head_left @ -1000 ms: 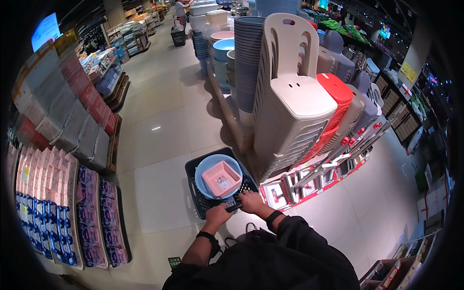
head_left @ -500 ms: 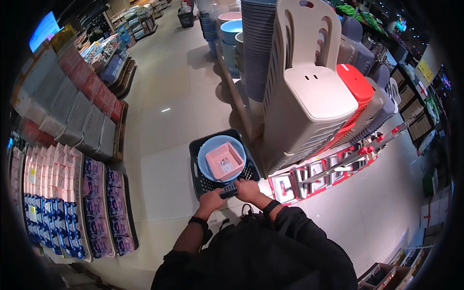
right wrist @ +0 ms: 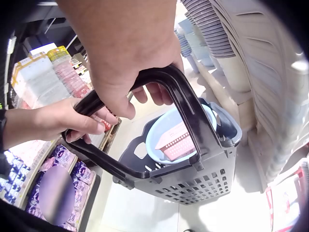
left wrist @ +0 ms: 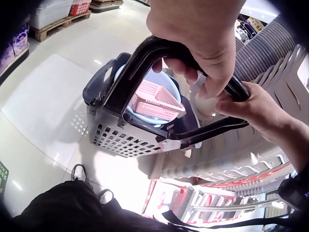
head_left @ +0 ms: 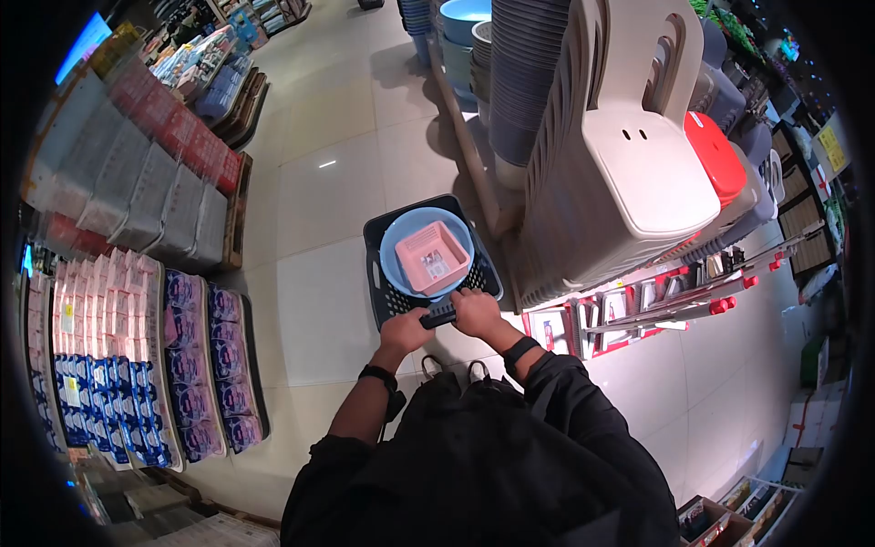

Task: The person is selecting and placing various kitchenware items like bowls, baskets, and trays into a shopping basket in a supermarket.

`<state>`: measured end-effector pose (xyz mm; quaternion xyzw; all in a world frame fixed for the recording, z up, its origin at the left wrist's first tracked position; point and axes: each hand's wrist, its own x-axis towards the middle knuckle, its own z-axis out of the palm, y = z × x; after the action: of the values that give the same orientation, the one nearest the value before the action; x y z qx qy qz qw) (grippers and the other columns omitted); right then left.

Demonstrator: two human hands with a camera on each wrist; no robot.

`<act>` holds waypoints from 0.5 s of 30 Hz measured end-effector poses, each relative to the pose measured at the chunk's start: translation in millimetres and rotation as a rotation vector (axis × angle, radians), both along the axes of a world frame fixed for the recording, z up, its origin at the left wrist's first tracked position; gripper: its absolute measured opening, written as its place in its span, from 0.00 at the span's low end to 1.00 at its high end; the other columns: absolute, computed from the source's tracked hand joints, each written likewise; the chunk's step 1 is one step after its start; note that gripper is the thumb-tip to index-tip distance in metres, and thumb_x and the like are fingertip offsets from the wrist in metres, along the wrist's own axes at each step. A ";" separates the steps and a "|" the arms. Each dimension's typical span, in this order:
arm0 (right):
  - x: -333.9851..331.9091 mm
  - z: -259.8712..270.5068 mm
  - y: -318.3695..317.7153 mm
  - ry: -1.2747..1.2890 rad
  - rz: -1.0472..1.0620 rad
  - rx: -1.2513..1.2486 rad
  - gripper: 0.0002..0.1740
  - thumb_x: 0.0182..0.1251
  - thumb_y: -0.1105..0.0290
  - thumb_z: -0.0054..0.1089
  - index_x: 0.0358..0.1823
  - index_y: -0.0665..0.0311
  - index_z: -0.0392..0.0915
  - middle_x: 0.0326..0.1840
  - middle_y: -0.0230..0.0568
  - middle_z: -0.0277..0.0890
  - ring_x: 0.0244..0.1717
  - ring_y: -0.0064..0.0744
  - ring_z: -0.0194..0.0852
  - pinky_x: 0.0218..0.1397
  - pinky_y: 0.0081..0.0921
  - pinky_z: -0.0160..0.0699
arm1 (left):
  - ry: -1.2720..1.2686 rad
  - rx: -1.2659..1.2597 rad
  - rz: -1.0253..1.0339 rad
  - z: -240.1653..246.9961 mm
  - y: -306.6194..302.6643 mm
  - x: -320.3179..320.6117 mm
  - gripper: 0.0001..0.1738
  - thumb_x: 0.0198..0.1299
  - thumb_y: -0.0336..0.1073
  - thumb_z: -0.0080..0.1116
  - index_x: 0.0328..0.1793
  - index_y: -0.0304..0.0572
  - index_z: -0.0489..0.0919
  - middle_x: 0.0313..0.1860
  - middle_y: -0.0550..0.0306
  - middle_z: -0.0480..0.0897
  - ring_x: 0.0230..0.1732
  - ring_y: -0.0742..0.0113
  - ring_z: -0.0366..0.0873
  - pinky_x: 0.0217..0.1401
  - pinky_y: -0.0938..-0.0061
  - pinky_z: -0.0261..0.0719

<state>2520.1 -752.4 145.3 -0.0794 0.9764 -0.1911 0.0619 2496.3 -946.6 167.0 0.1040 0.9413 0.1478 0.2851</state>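
Observation:
A dark shopping basket [head_left: 375,239] with perforated walls stands on the floor in front of the person. Its black handle [left wrist: 126,82] is raised toward the body. The left hand [head_left: 406,332] grips one end of the handle's bar, fingers curled round it. At the other end the right hand [head_left: 476,313] holds the same bar, as the right wrist view shows from close up. Inside the basket sits a round light-blue basin [head_left: 394,260], and in it lies a pink rectangular plastic basket [head_left: 431,257] with a label on its bottom.
Tall stacks of beige plastic chairs [head_left: 638,173] rise close on the right, with nested grey buckets [head_left: 527,82] behind them. Folded step ladders [head_left: 674,319] lie low there. On the left stand purple packs [head_left: 187,356] and boxes on a pallet [head_left: 239,205]. Tiled floor [head_left: 319,210] runs between.
The chairs and ladders have shifted right in the head view, and the far aisle has moved up out of sight. The basket sits higher in view; both hands keep their hold on the handle.

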 end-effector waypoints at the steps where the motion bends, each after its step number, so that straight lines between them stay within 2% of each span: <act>1: -7.0 0.8 1.3 0.004 -0.004 0.006 0.19 0.46 0.61 0.69 0.40 0.61 0.77 0.39 0.46 0.79 0.41 0.49 0.82 0.44 0.43 0.82 | 0.004 0.006 -0.004 -0.5 1.4 -7.0 0.30 0.47 0.53 0.63 0.60 0.62 0.79 0.44 0.54 0.87 0.48 0.52 0.84 0.53 0.60 0.81; 4: -20.8 -1.8 4.4 0.044 -0.018 -0.008 0.20 0.46 0.61 0.69 0.40 0.61 0.78 0.39 0.46 0.79 0.43 0.50 0.80 0.47 0.44 0.81 | 0.046 0.055 -0.009 -3.8 2.6 -19.3 0.30 0.47 0.53 0.63 0.60 0.61 0.79 0.44 0.53 0.87 0.48 0.53 0.84 0.52 0.60 0.81; 7: -41.6 0.1 3.5 0.225 -0.026 0.026 0.20 0.47 0.61 0.68 0.41 0.60 0.78 0.39 0.47 0.79 0.44 0.52 0.80 0.48 0.45 0.80 | 0.182 0.153 -0.019 -9.6 4.0 -37.7 0.28 0.47 0.49 0.66 0.57 0.55 0.81 0.43 0.50 0.87 0.46 0.52 0.84 0.51 0.59 0.81; 9: -57.9 6.4 0.2 -0.134 -0.068 0.070 0.19 0.51 0.61 0.64 0.44 0.61 0.78 0.45 0.46 0.78 0.51 0.48 0.77 0.53 0.43 0.77 | 0.281 0.228 -0.050 -23.1 1.1 -54.0 0.25 0.46 0.48 0.67 0.52 0.52 0.83 0.41 0.53 0.85 0.46 0.52 0.83 0.51 0.58 0.80; 10: -64.3 9.0 -1.6 -0.162 -0.086 0.070 0.18 0.53 0.62 0.63 0.45 0.60 0.78 0.47 0.47 0.76 0.54 0.48 0.75 0.54 0.45 0.76 | 0.317 0.246 -0.065 -26.8 -0.5 -61.6 0.25 0.46 0.48 0.67 0.52 0.52 0.83 0.41 0.53 0.85 0.46 0.52 0.83 0.51 0.58 0.80; 15: -92.0 7.9 -14.0 -0.088 -0.212 0.185 0.19 0.53 0.64 0.61 0.47 0.59 0.77 0.50 0.48 0.75 0.53 0.50 0.76 0.50 0.48 0.79 | 0.316 0.277 -0.093 -36.5 -3.4 -97.3 0.25 0.46 0.48 0.66 0.52 0.51 0.83 0.42 0.54 0.85 0.46 0.51 0.82 0.51 0.58 0.80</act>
<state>2428.1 -766.4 153.2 0.0387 0.9891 -0.1089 0.0911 2399.0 -949.9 130.4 0.2071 0.9392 0.2443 0.1236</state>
